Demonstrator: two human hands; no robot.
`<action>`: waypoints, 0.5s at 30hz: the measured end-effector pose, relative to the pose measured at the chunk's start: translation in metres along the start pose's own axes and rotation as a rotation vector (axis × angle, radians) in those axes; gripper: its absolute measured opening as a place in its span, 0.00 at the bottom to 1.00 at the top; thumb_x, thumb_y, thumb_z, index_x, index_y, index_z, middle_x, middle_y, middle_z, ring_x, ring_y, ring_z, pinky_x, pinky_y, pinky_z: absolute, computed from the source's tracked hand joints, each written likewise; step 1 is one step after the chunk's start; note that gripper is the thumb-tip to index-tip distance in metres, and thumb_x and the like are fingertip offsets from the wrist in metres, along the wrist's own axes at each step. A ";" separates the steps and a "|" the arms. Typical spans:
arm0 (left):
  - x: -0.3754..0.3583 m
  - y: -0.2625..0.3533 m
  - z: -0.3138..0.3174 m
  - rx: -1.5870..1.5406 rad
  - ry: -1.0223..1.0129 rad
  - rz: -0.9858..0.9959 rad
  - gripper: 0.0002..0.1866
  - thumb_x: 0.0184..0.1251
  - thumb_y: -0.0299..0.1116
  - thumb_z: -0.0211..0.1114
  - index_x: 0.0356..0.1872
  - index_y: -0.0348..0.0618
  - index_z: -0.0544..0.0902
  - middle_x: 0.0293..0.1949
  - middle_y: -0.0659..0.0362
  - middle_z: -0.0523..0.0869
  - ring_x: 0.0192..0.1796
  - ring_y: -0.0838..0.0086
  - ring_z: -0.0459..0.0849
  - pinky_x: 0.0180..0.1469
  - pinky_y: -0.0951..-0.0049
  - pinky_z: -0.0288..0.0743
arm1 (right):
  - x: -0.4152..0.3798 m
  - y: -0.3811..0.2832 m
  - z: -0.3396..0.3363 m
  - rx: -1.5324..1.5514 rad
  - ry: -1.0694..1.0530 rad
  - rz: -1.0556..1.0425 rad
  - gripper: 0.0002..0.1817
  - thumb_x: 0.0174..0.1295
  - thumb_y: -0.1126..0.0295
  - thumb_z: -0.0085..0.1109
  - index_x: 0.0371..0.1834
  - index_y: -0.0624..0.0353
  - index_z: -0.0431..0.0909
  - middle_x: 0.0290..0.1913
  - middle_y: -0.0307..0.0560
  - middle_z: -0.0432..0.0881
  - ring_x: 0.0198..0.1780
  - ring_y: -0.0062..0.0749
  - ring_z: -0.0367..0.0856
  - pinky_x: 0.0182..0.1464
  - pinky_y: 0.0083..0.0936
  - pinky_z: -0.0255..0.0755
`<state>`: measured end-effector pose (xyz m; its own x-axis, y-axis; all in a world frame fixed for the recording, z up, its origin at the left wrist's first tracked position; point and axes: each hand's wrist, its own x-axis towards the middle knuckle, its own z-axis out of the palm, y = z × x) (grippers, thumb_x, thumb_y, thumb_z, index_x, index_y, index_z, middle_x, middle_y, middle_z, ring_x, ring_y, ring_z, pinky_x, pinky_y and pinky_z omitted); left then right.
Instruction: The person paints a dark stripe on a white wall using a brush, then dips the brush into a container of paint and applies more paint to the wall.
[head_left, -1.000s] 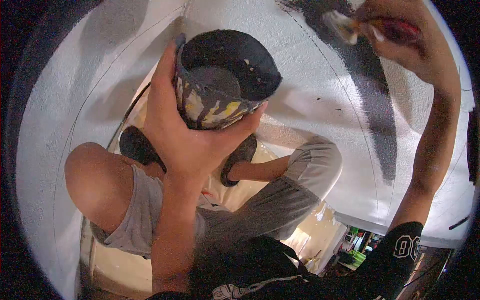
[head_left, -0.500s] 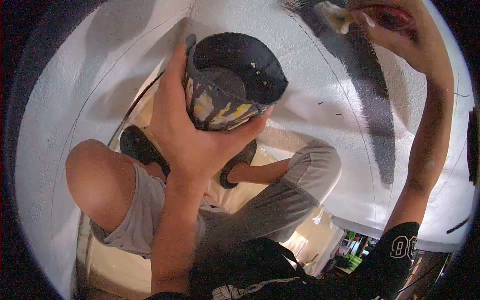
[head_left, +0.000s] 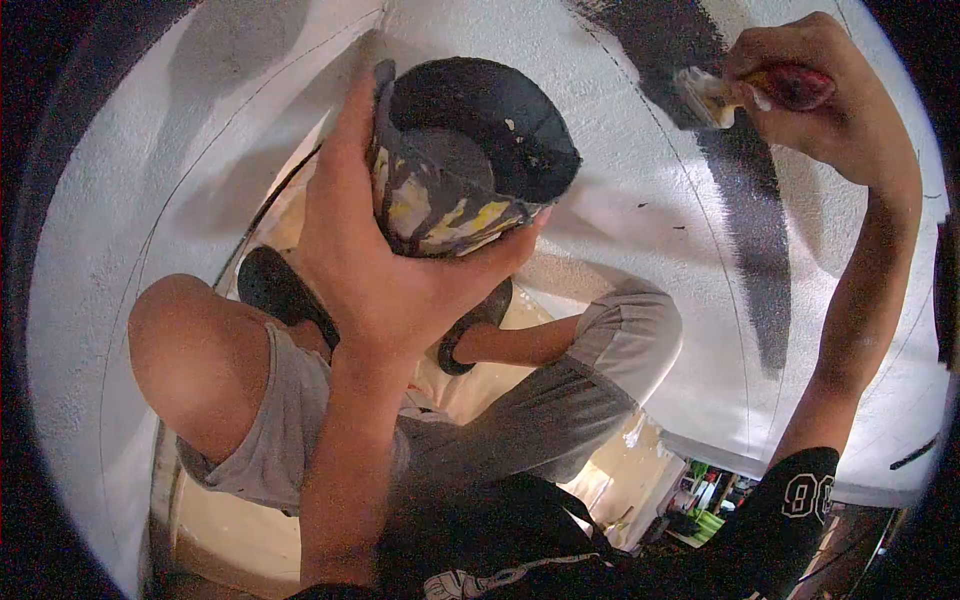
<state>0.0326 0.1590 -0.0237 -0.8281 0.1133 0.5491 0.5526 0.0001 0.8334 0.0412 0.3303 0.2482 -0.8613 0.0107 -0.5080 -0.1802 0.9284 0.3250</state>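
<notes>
White, rough-textured wall [head_left: 610, 150] filling most of the view, with a corner between 11 and 12 o'clock and thin drawn lines curving over both sides. Painted on it, a dark band [head_left: 755, 220] running from 1 o'clock down to a narrow end between 3 and 4. Underfoot, a cream-coloured floor [head_left: 235, 530], visible toward 7 o'clock and between the legs.

At 12 o'clock, just above centre, a dark pot [head_left: 470, 160], held up and tilted, mouth toward the camera. Dark inside with a few pale flecks; outside streaked in yellow, white and black. Gripped from below by the left hand [head_left: 375, 265], with thumb along the right side and fingers round the left.

At 2 o'clock, the right hand [head_left: 838, 120] curled round the red handle of a brush [head_left: 712, 100]. Pale head pointing toward 9 o'clock from the fist, in front of the dark band; contact with the wall impossible to tell.

Below the pot, bent legs in grey trousers [head_left: 540, 410], knees at 9 and 3 o'clock, with dark shoes [head_left: 275, 285] close together between them. At 4 o'clock, a black sleeve [head_left: 785, 495] bearing white-outlined figures. Between 4 and 5, small green items [head_left: 708, 525], too small to identify.
</notes>
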 end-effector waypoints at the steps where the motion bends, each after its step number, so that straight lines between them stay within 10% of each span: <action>1: 0.000 0.000 0.000 -0.001 0.001 0.000 0.56 0.32 0.38 0.88 0.68 0.37 0.67 0.57 0.47 0.80 0.57 0.61 0.82 0.61 0.62 0.77 | 0.000 -0.001 0.000 -0.001 0.000 0.000 0.12 0.52 0.69 0.71 0.33 0.67 0.84 0.19 0.42 0.80 0.18 0.23 0.75 0.21 0.23 0.67; 15: 0.000 -0.003 0.000 0.004 0.000 -0.011 0.55 0.32 0.38 0.88 0.68 0.36 0.68 0.56 0.47 0.81 0.56 0.59 0.83 0.60 0.63 0.77 | 0.026 -0.006 0.010 -0.106 0.432 -0.191 0.09 0.53 0.70 0.68 0.31 0.66 0.84 0.18 0.40 0.79 0.17 0.21 0.73 0.21 0.22 0.65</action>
<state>0.0315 0.1588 -0.0261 -0.8341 0.1136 0.5398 0.5438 0.0054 0.8392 0.0250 0.3287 0.2250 -0.9227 -0.3322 -0.1958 -0.3822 0.8555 0.3493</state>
